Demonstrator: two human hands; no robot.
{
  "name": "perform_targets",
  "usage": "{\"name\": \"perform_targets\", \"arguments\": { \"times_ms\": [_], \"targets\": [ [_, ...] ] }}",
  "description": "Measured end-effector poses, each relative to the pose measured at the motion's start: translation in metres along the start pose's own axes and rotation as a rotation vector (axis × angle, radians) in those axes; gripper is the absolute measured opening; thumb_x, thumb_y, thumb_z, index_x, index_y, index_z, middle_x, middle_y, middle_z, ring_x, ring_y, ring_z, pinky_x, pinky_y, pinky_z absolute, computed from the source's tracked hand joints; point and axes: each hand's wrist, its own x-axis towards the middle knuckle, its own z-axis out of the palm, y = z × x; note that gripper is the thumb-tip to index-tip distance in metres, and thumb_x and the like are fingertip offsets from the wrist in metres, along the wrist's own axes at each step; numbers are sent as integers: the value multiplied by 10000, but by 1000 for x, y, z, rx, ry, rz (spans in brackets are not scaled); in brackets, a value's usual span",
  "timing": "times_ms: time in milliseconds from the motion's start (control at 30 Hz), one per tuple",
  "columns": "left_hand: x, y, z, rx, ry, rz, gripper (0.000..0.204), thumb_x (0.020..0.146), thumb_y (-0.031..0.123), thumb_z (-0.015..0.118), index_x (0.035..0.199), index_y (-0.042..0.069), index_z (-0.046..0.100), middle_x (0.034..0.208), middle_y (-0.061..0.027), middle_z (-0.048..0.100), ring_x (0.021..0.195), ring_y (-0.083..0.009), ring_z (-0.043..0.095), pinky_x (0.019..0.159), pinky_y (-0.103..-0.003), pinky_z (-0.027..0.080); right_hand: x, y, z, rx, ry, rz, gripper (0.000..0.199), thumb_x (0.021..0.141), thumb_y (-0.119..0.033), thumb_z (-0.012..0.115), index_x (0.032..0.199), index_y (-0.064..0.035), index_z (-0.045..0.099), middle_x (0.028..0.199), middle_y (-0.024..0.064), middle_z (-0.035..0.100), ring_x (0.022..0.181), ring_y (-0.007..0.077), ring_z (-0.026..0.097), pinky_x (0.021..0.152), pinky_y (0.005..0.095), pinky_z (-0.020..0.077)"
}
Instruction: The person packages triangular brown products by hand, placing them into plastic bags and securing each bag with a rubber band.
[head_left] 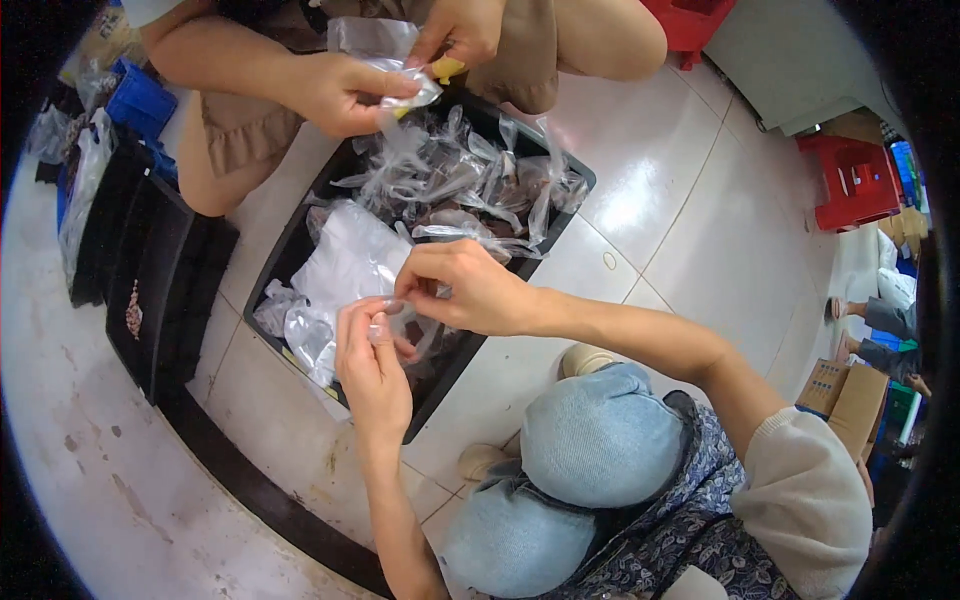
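A clear plastic bag (428, 330) is held between my two hands above the near side of a black crate (437, 395). My left hand (372, 372) pinches the bag's edge with bent fingers. My right hand (470, 287) has its fingers curled on the bag's upper part. Beneath them in the crate lies a pile of flat clear bags (345, 255). Toward the far side, several knotted clear bags (470, 170) have brownish contents that I cannot make out.
Across the crate, a co-worker's hands (345, 92) hold another clear bag and something yellow (446, 68). Black bins (165, 270) and a blue bin (140, 100) stand at left. A red stool (850, 183) and a cardboard box (858, 400) are at right.
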Motion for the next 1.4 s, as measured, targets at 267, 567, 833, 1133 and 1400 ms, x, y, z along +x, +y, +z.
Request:
{"name": "perform_targets", "arguments": {
  "times_ms": [267,567,833,1133,1400],
  "targets": [
    [1,-14,-1,-453,137,-166,246,921,46,478,1115,-57,591,1094,-122,603,864,-142,593,798,-260,467,-11,-13,14,-155,-10,-363,158,680,29,608,815,-32,553,813,88,532,766,275,545,672,337,471],
    [-19,-1,-15,-163,-26,8,244,733,-87,634,970,-35,606,1045,-114,575,915,-191,584,763,-298,502,11,18,26,632,-536,182,524,686,28,496,1208,7,452,1032,105,602,1043,215,555,903,322,426],
    [-28,-19,-25,483,267,275,281,703,-144,602,956,-23,610,996,-95,528,803,-215,602,698,-308,520,-13,25,33,25,-319,34,191,741,-114,645,870,12,582,759,141,537,759,304,524,679,372,432],
    [-11,-66,10,281,536,817,220,695,-104,702,882,-13,628,890,-113,517,687,-225,559,567,-289,482,-12,7,23,365,82,328,243,919,-198,528,888,26,616,879,36,600,835,108,540,758,254,431],
    [-17,-66,1,380,516,761,195,683,-49,736,841,5,635,771,-102,577,637,-230,591,550,-299,466,-8,-2,27,459,-142,402,110,822,-84,640,836,18,603,747,57,599,780,140,567,687,297,458]
  ]
}}
